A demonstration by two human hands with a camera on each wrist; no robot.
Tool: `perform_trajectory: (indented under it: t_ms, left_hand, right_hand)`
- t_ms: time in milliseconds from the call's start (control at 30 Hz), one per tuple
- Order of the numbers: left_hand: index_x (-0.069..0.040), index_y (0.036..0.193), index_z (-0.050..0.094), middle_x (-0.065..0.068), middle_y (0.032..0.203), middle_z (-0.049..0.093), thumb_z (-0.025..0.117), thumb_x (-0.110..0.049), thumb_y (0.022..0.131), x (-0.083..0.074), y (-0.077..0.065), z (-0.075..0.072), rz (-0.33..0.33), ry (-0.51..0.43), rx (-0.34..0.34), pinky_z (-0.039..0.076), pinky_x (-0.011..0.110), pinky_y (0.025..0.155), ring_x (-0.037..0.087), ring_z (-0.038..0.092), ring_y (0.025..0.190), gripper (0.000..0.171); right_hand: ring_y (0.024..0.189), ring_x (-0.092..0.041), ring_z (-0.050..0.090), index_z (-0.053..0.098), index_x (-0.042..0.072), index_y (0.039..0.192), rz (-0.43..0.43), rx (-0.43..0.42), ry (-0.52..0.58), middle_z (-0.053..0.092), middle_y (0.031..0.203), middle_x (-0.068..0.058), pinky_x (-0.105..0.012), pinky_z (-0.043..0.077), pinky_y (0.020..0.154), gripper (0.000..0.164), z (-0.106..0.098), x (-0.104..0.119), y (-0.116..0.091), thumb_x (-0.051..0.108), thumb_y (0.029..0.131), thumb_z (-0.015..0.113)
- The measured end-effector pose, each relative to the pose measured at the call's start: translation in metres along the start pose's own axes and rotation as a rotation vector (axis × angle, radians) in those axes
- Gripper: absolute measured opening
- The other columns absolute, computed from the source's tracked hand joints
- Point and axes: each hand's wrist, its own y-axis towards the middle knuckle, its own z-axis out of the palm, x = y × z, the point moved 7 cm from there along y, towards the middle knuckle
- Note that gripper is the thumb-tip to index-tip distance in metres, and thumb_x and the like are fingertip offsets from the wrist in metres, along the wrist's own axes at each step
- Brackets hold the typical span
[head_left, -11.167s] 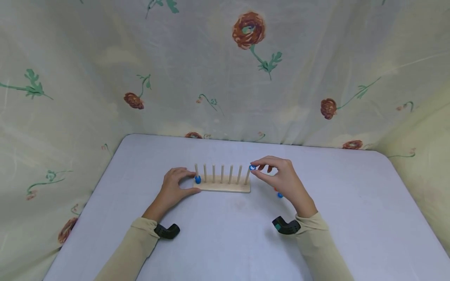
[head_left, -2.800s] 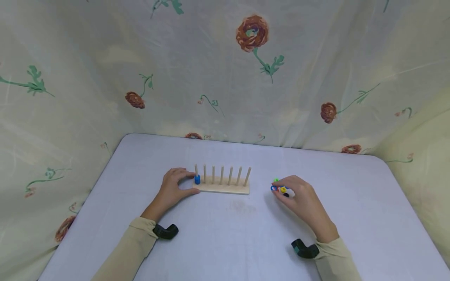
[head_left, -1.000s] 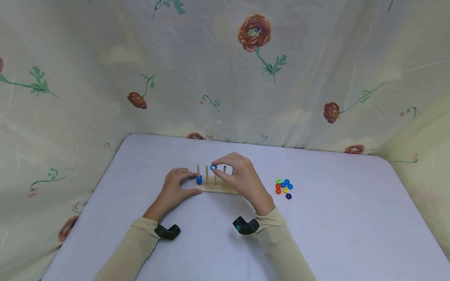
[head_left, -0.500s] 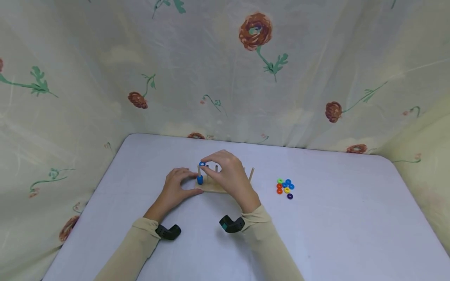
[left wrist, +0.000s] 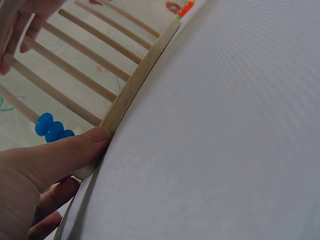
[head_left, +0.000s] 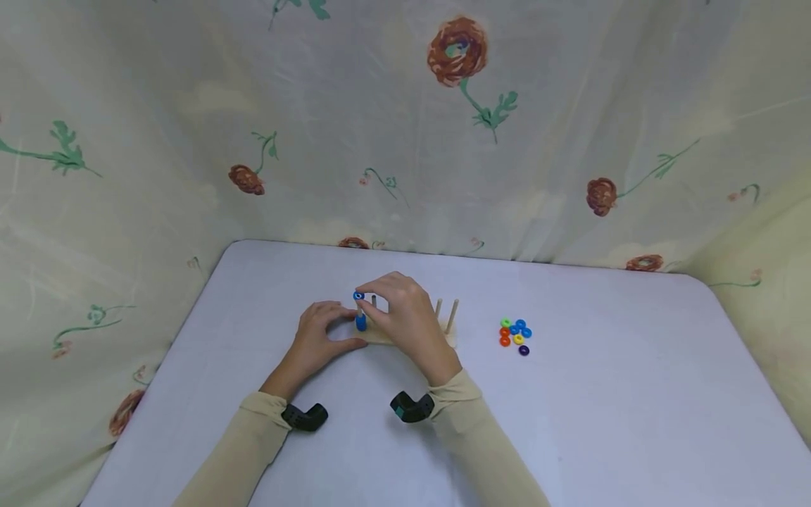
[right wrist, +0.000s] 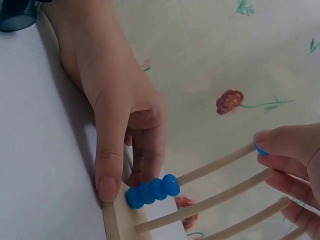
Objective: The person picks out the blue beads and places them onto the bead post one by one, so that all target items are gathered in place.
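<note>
My left hand (head_left: 317,334) grips the left end of a wooden peg board (left wrist: 142,72), thumb against the base's near edge. Several blue beads (right wrist: 152,191) are stacked at the foot of its leftmost peg. My right hand (head_left: 408,317) pinches another blue bead (head_left: 359,296) between thumb and forefinger, at the top of that same peg. In the right wrist view the pinched bead (right wrist: 260,149) is mostly covered by the fingertips, right at the peg's tip. The other pegs (left wrist: 72,70) are bare; in the head view the right hand hides some of them.
To the right of the board lies a loose cluster of beads: a green bead (head_left: 505,322), orange beads (head_left: 505,341), blue beads (head_left: 526,332), a yellow bead (head_left: 518,339) and a dark purple bead (head_left: 524,351). A floral curtain (head_left: 405,141) hangs behind the white table (head_left: 602,394).
My right hand took a blue bead from the cluster and carried it left to the leftmost peg's tip. The blue stack is taller than 11 seconds ago. My left hand stayed put.
</note>
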Motion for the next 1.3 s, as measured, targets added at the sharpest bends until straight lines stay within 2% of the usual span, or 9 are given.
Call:
perform_trajectory:
  t_ms: [333, 600, 933, 1033, 1167, 1300]
  left_hand:
    - [-0.011, 0.123, 0.074, 0.012, 0.131, 0.070, 0.093, -0.031, 0.076, 0.001, 0.000, 0.000, 0.012, -0.004, -0.006, 0.028, 0.063, 0.121, 0.034, 0.049, 0.137, 0.054]
    - [-0.009, 0.122, 0.074, 0.013, 0.131, 0.070, 0.093, -0.032, 0.075, 0.000, 0.000, 0.000, 0.014, 0.001, -0.008, 0.028, 0.063, 0.121, 0.034, 0.050, 0.135, 0.056]
    - [-0.009, 0.122, 0.074, 0.013, 0.132, 0.070, 0.093, -0.032, 0.075, 0.001, 0.001, 0.000, 0.009, 0.005, -0.009, 0.028, 0.063, 0.122, 0.035, 0.049, 0.137, 0.055]
    - [-0.010, 0.122, 0.074, 0.013, 0.132, 0.069, 0.093, -0.032, 0.075, 0.001, 0.001, 0.001, 0.002, 0.010, -0.007, 0.028, 0.063, 0.122, 0.035, 0.049, 0.137, 0.055]
    - [-0.011, 0.122, 0.075, 0.013, 0.133, 0.069, 0.093, -0.032, 0.075, 0.000, 0.001, 0.001, -0.002, 0.015, -0.003, 0.029, 0.063, 0.122, 0.035, 0.050, 0.137, 0.055]
    - [-0.012, 0.122, 0.075, 0.013, 0.133, 0.069, 0.094, -0.032, 0.075, 0.000, 0.001, 0.000, -0.003, 0.017, -0.003, 0.028, 0.063, 0.122, 0.034, 0.050, 0.137, 0.054]
  right_hand:
    - [0.105, -0.018, 0.073, 0.081, 0.013, 0.107, -0.010, 0.001, -0.020, 0.080, 0.104, -0.001, -0.037, 0.059, 0.097, 0.016, 0.003, 0.000, 0.000, 0.021, 0.093, 0.079]
    - [0.110, -0.017, 0.070, 0.079, 0.014, 0.115, -0.014, -0.014, -0.026, 0.079, 0.109, 0.000, -0.035, 0.059, 0.096, 0.024, 0.003, -0.001, -0.001, 0.026, 0.094, 0.078]
    - [0.108, -0.018, 0.072, 0.080, 0.013, 0.112, -0.013, -0.032, -0.014, 0.080, 0.108, -0.002, -0.036, 0.060, 0.095, 0.022, 0.000, -0.002, 0.000, 0.025, 0.093, 0.079]
    - [0.107, -0.019, 0.072, 0.080, 0.012, 0.111, -0.011, -0.039, -0.006, 0.080, 0.108, -0.003, -0.036, 0.061, 0.094, 0.022, -0.002, -0.003, 0.000, 0.024, 0.092, 0.080]
    - [0.104, -0.019, 0.072, 0.080, 0.011, 0.110, -0.002, -0.056, 0.007, 0.080, 0.108, -0.004, -0.034, 0.062, 0.084, 0.022, -0.009, -0.004, -0.001, 0.022, 0.091, 0.081]
    - [0.107, -0.019, 0.071, 0.080, 0.012, 0.111, 0.019, -0.063, 0.008, 0.079, 0.109, -0.003, -0.035, 0.061, 0.088, 0.021, -0.017, -0.008, -0.002, 0.021, 0.092, 0.080]
